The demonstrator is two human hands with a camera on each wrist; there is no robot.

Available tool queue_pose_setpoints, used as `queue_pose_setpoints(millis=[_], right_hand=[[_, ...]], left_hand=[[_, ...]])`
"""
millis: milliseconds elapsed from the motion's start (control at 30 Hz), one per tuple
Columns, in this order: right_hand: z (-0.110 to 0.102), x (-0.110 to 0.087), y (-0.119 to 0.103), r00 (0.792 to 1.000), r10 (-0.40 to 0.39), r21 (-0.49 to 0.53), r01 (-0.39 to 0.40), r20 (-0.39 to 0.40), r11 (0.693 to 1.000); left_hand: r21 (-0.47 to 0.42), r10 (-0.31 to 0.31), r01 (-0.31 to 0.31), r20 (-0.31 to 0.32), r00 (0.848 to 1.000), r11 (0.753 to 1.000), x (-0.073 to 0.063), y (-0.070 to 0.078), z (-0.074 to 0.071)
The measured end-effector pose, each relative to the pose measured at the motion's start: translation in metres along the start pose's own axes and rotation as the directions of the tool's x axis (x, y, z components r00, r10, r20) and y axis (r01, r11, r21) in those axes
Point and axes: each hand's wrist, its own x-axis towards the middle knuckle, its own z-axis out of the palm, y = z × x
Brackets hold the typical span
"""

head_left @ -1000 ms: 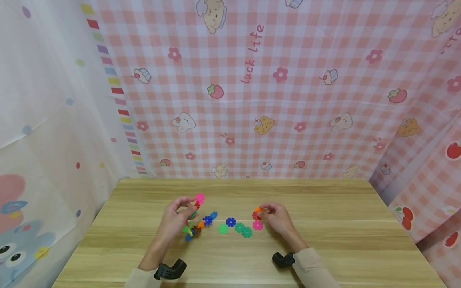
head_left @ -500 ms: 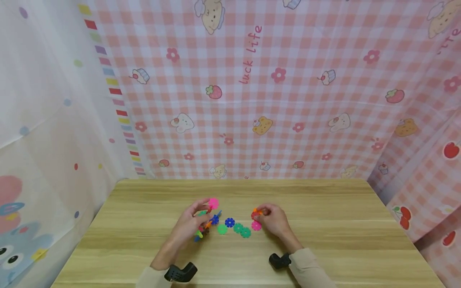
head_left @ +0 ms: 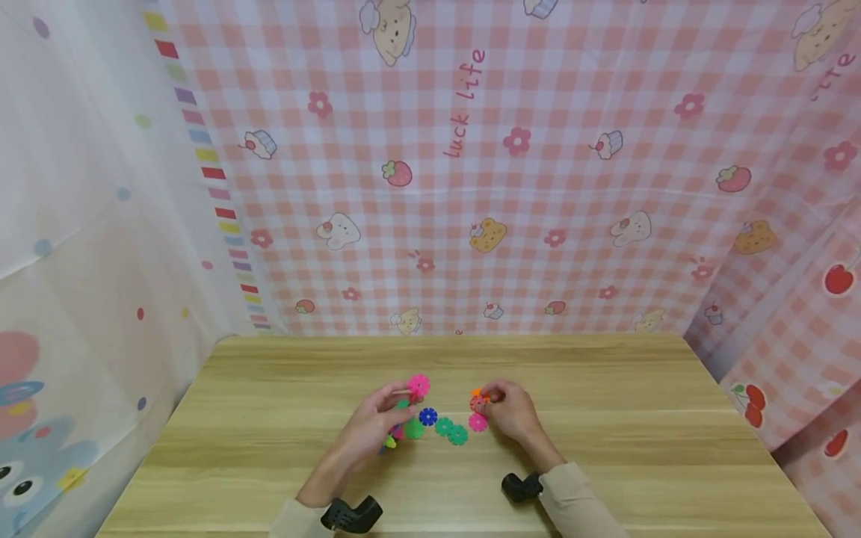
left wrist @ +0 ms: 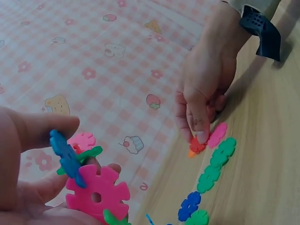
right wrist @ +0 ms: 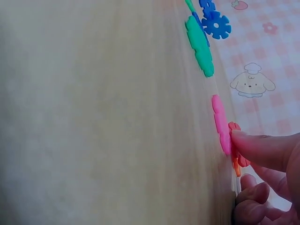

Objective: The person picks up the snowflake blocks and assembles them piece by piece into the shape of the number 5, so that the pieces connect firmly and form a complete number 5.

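My left hand (head_left: 368, 427) holds a chain of interlocking plastic snowflake discs in several colours. A pink disc (head_left: 419, 385) tops it in the head view. In the left wrist view, a blue disc (left wrist: 68, 157) sits against the thumb, with another pink disc (left wrist: 97, 193) below it. Much of the chain is hidden behind the hand. On the right, my right hand (head_left: 516, 409) pinches a red snowflake disc (head_left: 478, 404) between thumb and fingers, low over the table. An orange disc (head_left: 477, 392) shows just behind the red one. A loose pink disc (head_left: 478, 423) lies right beside these fingertips.
Between the hands, two green discs (head_left: 451, 431), a dark blue disc (head_left: 428, 417) and a light green disc (head_left: 414, 429) lie on the wooden table (head_left: 572, 373). A pink checked curtain (head_left: 430, 202) hangs behind the table's far edge.
My left hand has moved to the right with the disc chain, close to the loose discs, and the chain has turned. My right hand stays about where it was with the red disc.
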Motion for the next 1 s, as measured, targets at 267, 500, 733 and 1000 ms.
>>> queue_pose_setpoints(millis=[267, 500, 733, 1000], right_hand=[[0.0, -0.001, -0.004, 1.0, 0.014, 0.143, -0.01, -0.026, 0.99], [-0.001, -0.011, -0.044, 0.999, 0.006, 0.452, -0.019, 0.031, 0.892], [-0.002, -0.018, -0.073, 0.995, -0.058, 0.545, 0.006, 0.08, 0.839], [0.0, -0.019, -0.08, 0.992, -0.076, 0.54, 0.01, 0.1, 0.842]], left_hand=[[0.098, 0.001, 0.001, -0.019, 1.0, 0.995, 0.002, -0.006, 0.006], [0.161, 0.087, -0.073, -0.082, 0.993, 0.984, 0.005, -0.013, 0.017], [0.144, 0.103, -0.094, -0.059, 0.993, 0.985, 0.009, -0.021, 0.022], [0.021, 0.028, -0.027, -0.027, 0.999, 0.999, 0.013, -0.022, 0.02]])
